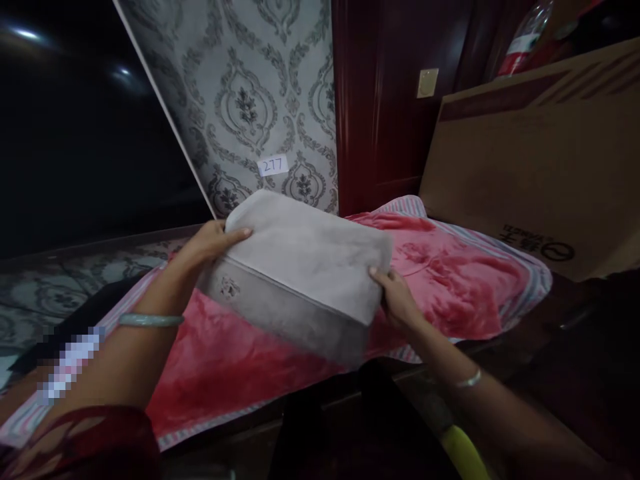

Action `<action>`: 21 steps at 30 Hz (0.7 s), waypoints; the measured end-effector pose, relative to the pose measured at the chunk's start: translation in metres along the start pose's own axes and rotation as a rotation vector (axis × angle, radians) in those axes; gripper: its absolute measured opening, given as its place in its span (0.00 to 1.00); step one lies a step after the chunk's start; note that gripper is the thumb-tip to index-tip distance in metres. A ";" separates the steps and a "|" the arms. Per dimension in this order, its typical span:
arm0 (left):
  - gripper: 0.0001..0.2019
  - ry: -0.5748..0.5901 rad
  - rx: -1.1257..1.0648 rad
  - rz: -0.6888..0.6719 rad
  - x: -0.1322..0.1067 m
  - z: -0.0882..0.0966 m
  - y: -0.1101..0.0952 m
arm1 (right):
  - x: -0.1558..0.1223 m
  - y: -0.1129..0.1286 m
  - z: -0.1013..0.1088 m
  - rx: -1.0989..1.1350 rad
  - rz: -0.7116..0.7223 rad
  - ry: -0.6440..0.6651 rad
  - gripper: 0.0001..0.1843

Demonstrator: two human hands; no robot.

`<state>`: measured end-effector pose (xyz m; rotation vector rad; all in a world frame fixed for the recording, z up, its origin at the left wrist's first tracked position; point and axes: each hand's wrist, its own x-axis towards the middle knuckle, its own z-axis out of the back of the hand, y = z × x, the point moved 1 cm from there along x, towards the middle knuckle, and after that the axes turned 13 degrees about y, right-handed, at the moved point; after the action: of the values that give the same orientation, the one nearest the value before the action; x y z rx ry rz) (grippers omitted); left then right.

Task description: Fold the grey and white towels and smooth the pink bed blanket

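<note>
A folded greyish-white cloth point(305, 257) is held up between my two hands above a red blanket point(220, 360) with a striped border. My left hand point(215, 239) grips its left end, thumb on top and the other fingers hidden beneath. At the right end my right hand point(395, 293) pinches the edge, thumb uppermost. The lower layer of the cloth hangs down and is blurred; a small dark printed mark point(230, 287) shows near its left side. The cloth is tilted, its left end higher than its right.
A large cardboard box point(540, 160) stands on the right, with a plastic bottle point(525, 40) behind its top edge. A dark screen-like panel point(90, 133) fills the left. Behind are patterned wallpaper point(245, 100) with a label point(273, 165) reading 277 and a dark red wooden panel point(380, 107).
</note>
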<state>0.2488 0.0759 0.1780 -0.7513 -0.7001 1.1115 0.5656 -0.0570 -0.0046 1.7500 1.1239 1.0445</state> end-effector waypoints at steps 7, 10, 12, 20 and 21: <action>0.25 0.068 -0.254 0.265 -0.024 -0.025 0.115 | 0.106 -0.016 -0.002 -0.438 -0.192 0.160 0.15; 0.22 0.121 -0.283 0.326 -0.042 -0.048 0.164 | 0.103 -0.055 0.004 -0.586 -0.293 0.082 0.11; 0.20 0.096 -0.309 0.310 -0.051 -0.057 0.185 | 0.097 -0.073 0.012 -0.640 -0.288 0.047 0.14; 0.17 0.008 -0.353 0.232 -0.038 -0.062 0.202 | 0.094 -0.090 0.024 -0.727 -0.250 0.056 0.21; 0.17 0.020 -0.355 0.236 -0.036 -0.062 0.202 | 0.093 -0.091 0.025 -0.729 -0.246 0.058 0.21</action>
<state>0.1839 0.0831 -0.0262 -1.1700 -0.8182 1.2049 0.5870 0.0529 -0.0760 0.9866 0.8142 1.1622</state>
